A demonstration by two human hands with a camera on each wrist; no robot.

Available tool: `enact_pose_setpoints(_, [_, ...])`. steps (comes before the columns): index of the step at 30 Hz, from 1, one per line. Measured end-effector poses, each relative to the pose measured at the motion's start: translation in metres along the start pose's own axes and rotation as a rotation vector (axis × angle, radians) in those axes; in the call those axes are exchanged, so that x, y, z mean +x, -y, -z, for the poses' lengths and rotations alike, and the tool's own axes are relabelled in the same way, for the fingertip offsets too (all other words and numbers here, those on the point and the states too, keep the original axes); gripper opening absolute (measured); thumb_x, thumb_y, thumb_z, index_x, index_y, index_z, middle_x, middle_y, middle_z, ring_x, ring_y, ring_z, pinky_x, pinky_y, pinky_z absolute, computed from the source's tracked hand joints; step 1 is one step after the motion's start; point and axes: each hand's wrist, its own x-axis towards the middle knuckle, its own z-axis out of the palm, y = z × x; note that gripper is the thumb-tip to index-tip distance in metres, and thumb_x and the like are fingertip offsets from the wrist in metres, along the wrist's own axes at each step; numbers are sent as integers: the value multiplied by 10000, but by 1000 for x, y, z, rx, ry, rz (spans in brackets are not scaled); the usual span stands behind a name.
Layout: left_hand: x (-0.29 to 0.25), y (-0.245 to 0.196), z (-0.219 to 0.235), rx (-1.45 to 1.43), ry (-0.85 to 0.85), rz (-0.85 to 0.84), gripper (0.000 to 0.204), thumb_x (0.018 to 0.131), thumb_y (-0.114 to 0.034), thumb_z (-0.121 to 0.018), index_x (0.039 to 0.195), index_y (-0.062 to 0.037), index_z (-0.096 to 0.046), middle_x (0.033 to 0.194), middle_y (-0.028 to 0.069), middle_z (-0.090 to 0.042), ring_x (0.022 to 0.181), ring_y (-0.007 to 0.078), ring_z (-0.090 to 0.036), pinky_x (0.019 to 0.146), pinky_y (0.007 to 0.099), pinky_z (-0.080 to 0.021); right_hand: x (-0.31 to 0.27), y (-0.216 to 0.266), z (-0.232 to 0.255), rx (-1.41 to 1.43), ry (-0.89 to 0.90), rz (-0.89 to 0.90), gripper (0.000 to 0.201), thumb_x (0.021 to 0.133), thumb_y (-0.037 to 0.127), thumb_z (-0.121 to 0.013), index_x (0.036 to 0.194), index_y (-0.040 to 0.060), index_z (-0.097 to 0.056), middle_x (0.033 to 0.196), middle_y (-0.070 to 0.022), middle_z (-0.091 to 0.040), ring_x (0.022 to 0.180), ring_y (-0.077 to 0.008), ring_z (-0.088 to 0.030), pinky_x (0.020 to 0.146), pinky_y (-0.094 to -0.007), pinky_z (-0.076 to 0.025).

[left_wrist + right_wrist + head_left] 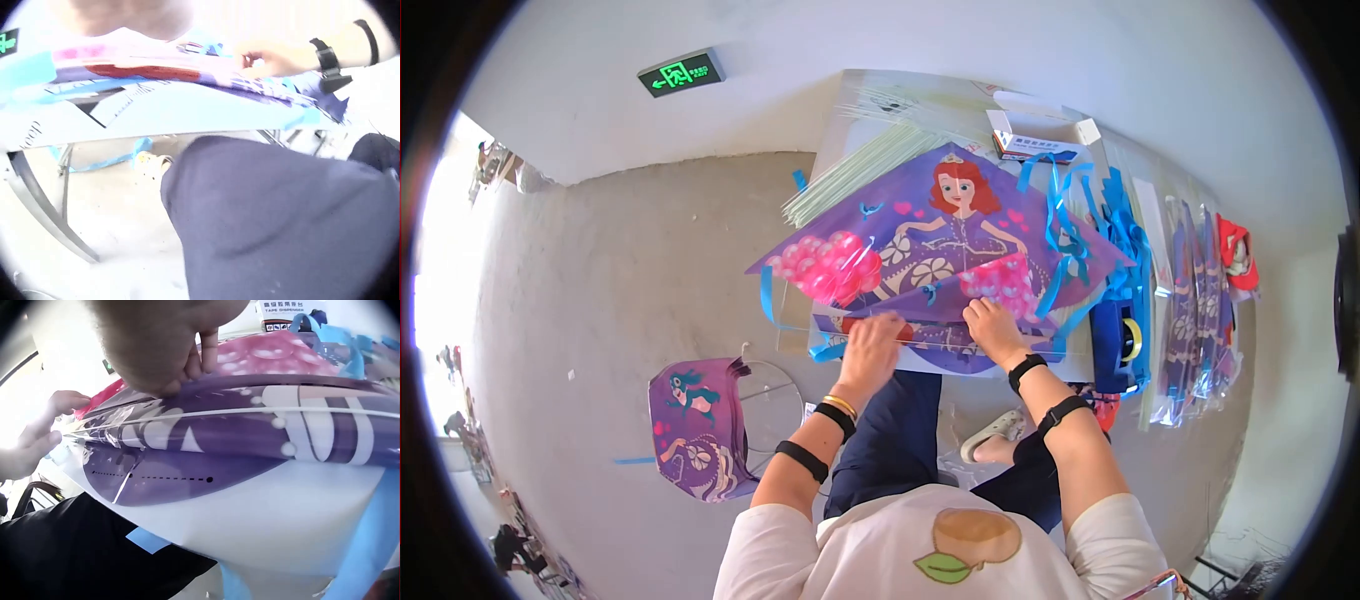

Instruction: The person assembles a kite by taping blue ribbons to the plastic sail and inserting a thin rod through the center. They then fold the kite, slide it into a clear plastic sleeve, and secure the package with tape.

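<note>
A purple kite (pixel 960 235) with a red-haired princess print lies across the table, its lower part folded up towards the middle. Along the fold runs a thin white rod (pixel 237 411). My left hand (pixel 870 352) is at the left part of this fold; in the right wrist view its thumb and forefinger sit on either side of the rolled edge. Farther right, my right hand (pixel 997 330) pinches the folded sheet beside the pink balloon print, fingers curled. In the left wrist view the left hand (pixel 128 15) is a blur, with its fingertips out of frame.
Pale thin sticks (pixel 865 165) lie in a bundle behind the kite, near an open tape dispenser box (pixel 1045 138). Blue ribbons (pixel 1120 235) and a tape roll (pixel 1133 340) are at the right, then wrapped kites (pixel 1195 310). Another printed sheet (pixel 700 440) hangs at lower left.
</note>
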Motion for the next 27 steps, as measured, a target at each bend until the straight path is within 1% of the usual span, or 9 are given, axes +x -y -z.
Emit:
enact_pose_setpoints(1, [8,3,15,-7,-88,39,447,827,-99,-678,1265,-47,-599,1308,112,-571,1216,313,-536,1041,453,-414,0,0,-1,19,-10,-22,98,802,95,-609,895,99,-577,931,-55,-566,944,-237,-606,766,-371,-534])
enact_pose_setpoints(2, [13,13,20,1,-78,35,447,827,-99,-678,1265,-47,-599,1308,112,-571,1216,313,-536,1041,453,-414,0,0,-2,28,-16,-29,98,802,95,-609,895,99,-577,931,-55,-566,944,-237,-606,766,-371,-534])
enact_pose_setpoints(4, [17,32,25,59,-166,124,407,821,-93,-691,1223,-57,-642,1252,95,-609,1177,290,-567,988,419,-447,1,2,-2,73,-45,-47,116,775,74,-632,877,88,-577,918,-66,-563,924,-257,-602,759,-379,-534])
enact_pose_setpoints(8, [21,55,29,60,-79,177,372,797,-101,-720,1167,-76,-687,1153,76,-660,1096,277,-611,949,412,-471,1,0,4,161,-109,-50,141,752,46,-649,867,76,-573,901,-76,-556,909,-277,-595,754,-393,-532])
enact_pose_setpoints(10, [23,64,26,39,-69,90,334,773,-123,-747,1105,-92,-717,1052,57,-687,1023,269,-641,931,424,-482,2,-2,6,198,-114,-52,151,745,30,-653,864,68,-569,887,-83,-548,905,-291,-589,753,-408,-529])
enact_pose_setpoints(14, [25,78,15,24,-16,28,280,775,-115,-744,1052,-93,-712,998,60,-680,988,267,-649,903,417,-494,3,-4,10,218,-129,-59,142,753,29,-650,858,68,-562,879,-86,-544,904,-295,-588,750,-415,-525])
enact_pose_setpoints(16, [30,79,12,110,24,-48,248,769,-118,-749,1011,-96,-700,966,52,-663,973,256,-648,872,401,-505,5,-5,11,232,-181,-56,144,762,29,-661,850,69,-555,871,-83,-540,881,-294,-588,740,-415,-524])
enact_pose_setpoints(19, [33,74,16,95,-12,-94,236,768,-119,-748,996,-97,-689,952,47,-652,945,251,-647,847,389,-512,9,-6,18,277,-221,-90,149,768,30,-674,837,74,-549,864,-78,-537,853,-290,-589,726,-414,-523])
enact_pose_setpoints(27, [35,70,12,87,-16,-89,193,768,-126,-735,949,-99,-675,938,44,-643,905,250,-643,828,391,-513,7,-11,23,285,-168,-29,144,765,35,-680,826,81,-558,865,-71,-540,860,-275,-599,721,-403,-526])
